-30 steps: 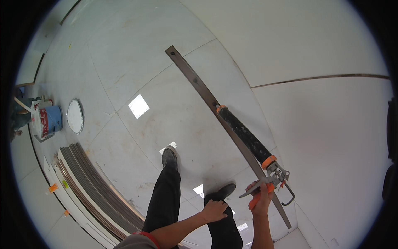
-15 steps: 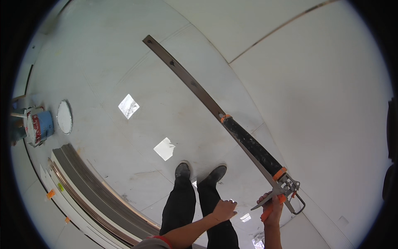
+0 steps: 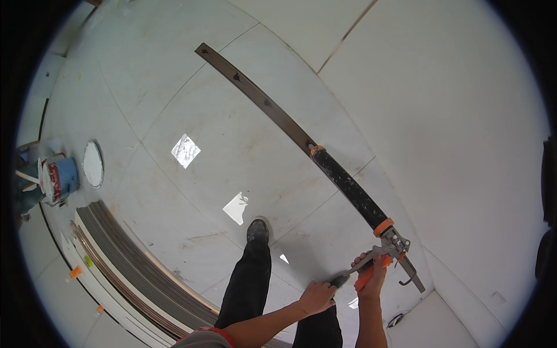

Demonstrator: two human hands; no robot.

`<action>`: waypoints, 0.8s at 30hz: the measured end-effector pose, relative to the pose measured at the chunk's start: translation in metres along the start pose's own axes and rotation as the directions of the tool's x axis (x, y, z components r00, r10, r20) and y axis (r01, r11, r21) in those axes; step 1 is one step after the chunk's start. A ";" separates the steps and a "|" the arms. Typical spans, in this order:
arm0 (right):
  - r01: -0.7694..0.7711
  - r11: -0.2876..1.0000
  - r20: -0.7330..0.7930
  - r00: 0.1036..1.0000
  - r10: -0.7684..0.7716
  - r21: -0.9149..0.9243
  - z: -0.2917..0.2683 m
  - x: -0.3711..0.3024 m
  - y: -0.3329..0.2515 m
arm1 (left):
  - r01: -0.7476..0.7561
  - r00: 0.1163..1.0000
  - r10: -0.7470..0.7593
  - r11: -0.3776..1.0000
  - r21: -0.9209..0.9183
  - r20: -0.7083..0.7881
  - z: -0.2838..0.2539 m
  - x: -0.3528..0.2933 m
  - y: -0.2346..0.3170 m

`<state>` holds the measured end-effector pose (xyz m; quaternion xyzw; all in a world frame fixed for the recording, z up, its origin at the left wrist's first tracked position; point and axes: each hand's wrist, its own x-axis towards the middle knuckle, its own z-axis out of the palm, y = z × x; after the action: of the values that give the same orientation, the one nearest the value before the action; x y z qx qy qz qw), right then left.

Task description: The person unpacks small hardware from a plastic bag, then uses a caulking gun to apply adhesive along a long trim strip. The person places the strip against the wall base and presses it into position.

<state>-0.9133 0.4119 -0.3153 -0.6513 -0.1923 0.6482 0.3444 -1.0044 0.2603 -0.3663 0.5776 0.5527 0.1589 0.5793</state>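
Note:
My right hand (image 3: 371, 279) grips the orange handle of a caulking gun (image 3: 387, 240). The gun's black tube (image 3: 348, 185) lies along a long thin brown strip (image 3: 255, 95), which reaches from beside my hands toward the upper left above the floor. My left hand (image 3: 316, 297) sits just left of the handle, with its fingers pinched on the dark tip of the gun's grey lever (image 3: 342, 280). Below are my dark trousers and one shoe (image 3: 257, 231) on the white tiles.
A stack of long grey and white trim strips (image 3: 127, 261) lies on the floor at the lower left. A blue and red paint bucket (image 3: 58, 180) and its round white lid (image 3: 93, 163) stand at the far left. Bright light patches reflect off the glossy tiles (image 3: 185, 151).
The strip and the gun have swung higher and to the right in view. My left hand has closed in on the gun's lever. My feet have shifted, and one shoe now shows ahead.

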 end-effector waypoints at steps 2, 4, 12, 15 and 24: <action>-0.008 1.000 0.002 1.000 0.008 0.007 -0.009 0.003 0.006 | -0.003 1.000 0.003 1.000 0.014 -0.016 -0.001 0.001 0.003; -0.015 1.000 -0.021 1.000 0.014 -0.020 -0.012 0.003 0.006 | 0.010 1.000 -0.010 0.999 0.036 0.001 0.003 0.004 0.008; -0.034 0.994 0.001 0.999 0.034 0.106 -0.083 -0.010 -0.002 | -0.003 0.993 -0.010 0.994 0.106 0.119 0.036 0.014 0.008; -0.022 0.989 -0.031 0.999 0.027 0.146 -0.154 -0.043 -0.009 | -0.007 0.982 -0.017 0.992 0.127 0.186 0.071 0.014 0.016; 0.006 0.965 -0.102 0.995 0.022 0.263 -0.218 -0.033 0.010 | -0.042 0.949 -0.017 0.983 0.176 0.316 0.126 0.021 0.036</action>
<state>-0.7055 0.3391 -0.3155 -0.6337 -0.0838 0.6345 0.4345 -0.8771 0.2262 -0.3803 0.6493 0.4612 0.0173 0.6045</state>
